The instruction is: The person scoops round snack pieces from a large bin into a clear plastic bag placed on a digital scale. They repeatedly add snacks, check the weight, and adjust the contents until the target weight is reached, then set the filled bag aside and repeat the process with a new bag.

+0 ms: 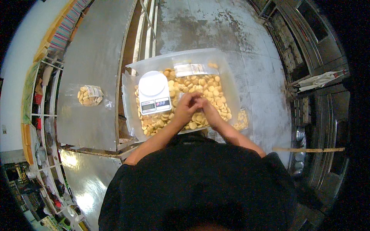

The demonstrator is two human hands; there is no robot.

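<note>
My left hand (pixel 187 105) and my right hand (pixel 205 107) meet over a translucent plastic tub (pixel 231 75) of small round cookies (pixel 215 91). Their fingers are bent close together and blurred. A pale edge, perhaps of a plastic bag (pixel 181 96), shows beside the left fingers; whether either hand grips it is hidden. To the left of my hands, a white digital kitchen scale (pixel 154 92) rests in the tub on the cookies, its round platform bare. A stack of printed plastic bags (pixel 189 69) lies on the cookies near the tub's far wall.
A filled bag of cookies (pixel 90 95) lies on the metal table (pixel 92 37) at left, beside a crumpled bit of clear plastic (pixel 108 104). Another bag of cookies (pixel 241 119) sits right of the tub. Cluttered shelves (pixel 43 115) line the left; dark metal ovens (pixel 326 115) the right.
</note>
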